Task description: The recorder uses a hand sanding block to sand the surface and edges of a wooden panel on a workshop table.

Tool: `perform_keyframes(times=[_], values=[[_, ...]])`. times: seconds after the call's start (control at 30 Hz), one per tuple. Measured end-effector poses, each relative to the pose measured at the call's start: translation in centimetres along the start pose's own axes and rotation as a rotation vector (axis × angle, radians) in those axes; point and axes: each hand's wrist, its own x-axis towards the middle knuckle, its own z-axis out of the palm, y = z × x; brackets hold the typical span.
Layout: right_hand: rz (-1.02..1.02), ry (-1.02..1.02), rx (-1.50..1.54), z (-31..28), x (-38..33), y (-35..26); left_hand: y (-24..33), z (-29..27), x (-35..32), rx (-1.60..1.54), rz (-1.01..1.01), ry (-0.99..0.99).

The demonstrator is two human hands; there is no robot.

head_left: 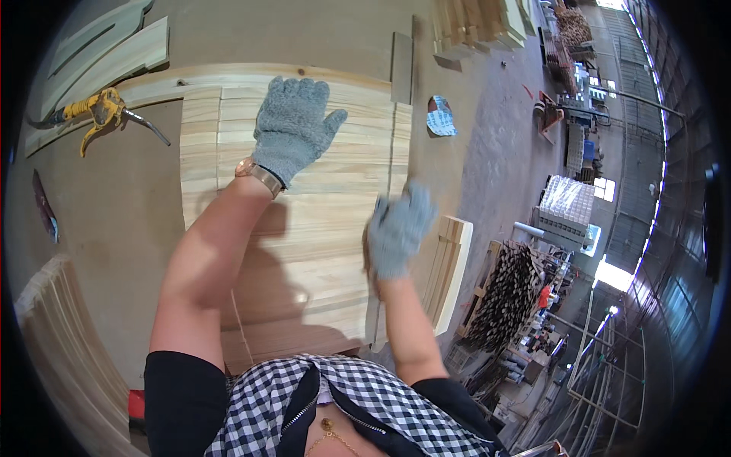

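Pale wooden slats (327, 206) lie side by side, forming a flat panel in front of me. My left hand (293, 126), in a grey knit glove, rests flat near the panel's far side with its fingers stretched out and the thumb apart. At the panel's right edge is my right hand (400, 232), in a matching glove and smeared by motion. A thin brown edge shows beside its palm; I cannot make out whether it is something held. A long board (205, 75) runs along the far side of the slats.
A yellow air blow gun (103, 113) with a hose lies at the far left. Wooden pieces stand stacked at the left (72, 335), far right (483, 27) and near right (449, 274). A torn blue-and-white printed sheet (440, 118) lies right of the panel.
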Motion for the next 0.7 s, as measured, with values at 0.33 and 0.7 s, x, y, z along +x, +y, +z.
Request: perform_keyframes(times=[0.33,0.7], values=[[0.097,-0.17,0.01,-5.8,-16.5,2.2,0.3,-0.4,0.3,0.061,-0.023,-0.062],[0.018,-0.012,-0.092,5.9,17.1,-1.1,1.2,0.4,0.4,0.168,0.023,-0.026]])
